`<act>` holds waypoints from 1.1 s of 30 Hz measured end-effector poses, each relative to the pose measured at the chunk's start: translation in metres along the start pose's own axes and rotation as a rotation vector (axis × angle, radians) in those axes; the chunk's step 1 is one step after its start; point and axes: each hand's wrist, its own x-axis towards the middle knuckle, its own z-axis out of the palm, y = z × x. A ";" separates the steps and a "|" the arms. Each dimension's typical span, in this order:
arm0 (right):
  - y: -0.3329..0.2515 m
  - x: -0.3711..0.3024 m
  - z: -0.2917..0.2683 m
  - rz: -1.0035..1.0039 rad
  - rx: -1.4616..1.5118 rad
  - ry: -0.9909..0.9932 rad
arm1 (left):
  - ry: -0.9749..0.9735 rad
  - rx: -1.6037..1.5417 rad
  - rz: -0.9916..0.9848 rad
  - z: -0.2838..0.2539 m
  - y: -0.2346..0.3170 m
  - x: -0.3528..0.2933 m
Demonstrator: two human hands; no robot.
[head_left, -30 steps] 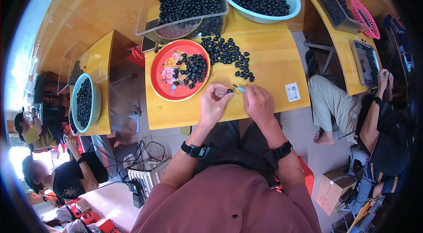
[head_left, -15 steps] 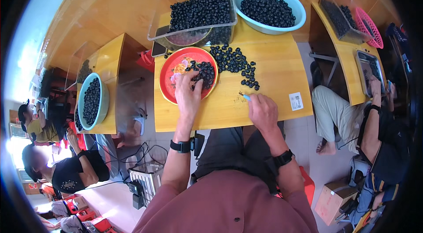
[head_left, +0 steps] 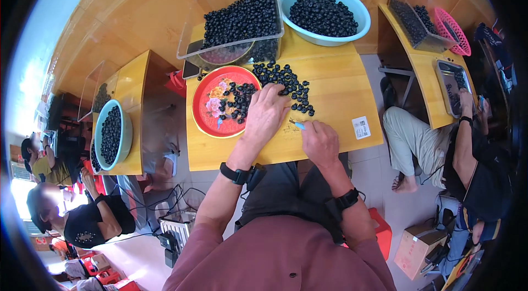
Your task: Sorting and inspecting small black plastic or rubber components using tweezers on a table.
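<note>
Loose small black round beads (head_left: 300, 93) lie on the yellow tabletop. My left hand (head_left: 267, 112) reaches over their near edge, fingers bent and thumb apart from the forefinger, with nothing seen between them. Just left of that hand, a red round tray (head_left: 203, 117) with a flower print holds more black beads (head_left: 236, 101) in its right part. My right hand (head_left: 320, 139) is closed around a small tool with a light blue handle (head_left: 300, 125). The tool's thin dark tip points left, above dark crumbs on the table.
Behind the tray stand a clear plastic bin (head_left: 184, 43) and a light blue basin (head_left: 366, 24), both full of black beads. A phone (head_left: 192, 70) lies by the bin. A white label (head_left: 361, 127) is stuck on the right. Other people sit at tables on both sides.
My left hand has left the tray and moved right to the loose beads. The beads in the tray now lie more spread out. My right hand still holds the blue-handled tool.
</note>
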 end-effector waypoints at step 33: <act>0.000 -0.001 -0.001 0.029 0.032 -0.031 | 0.263 -0.702 -0.557 0.037 0.026 -0.055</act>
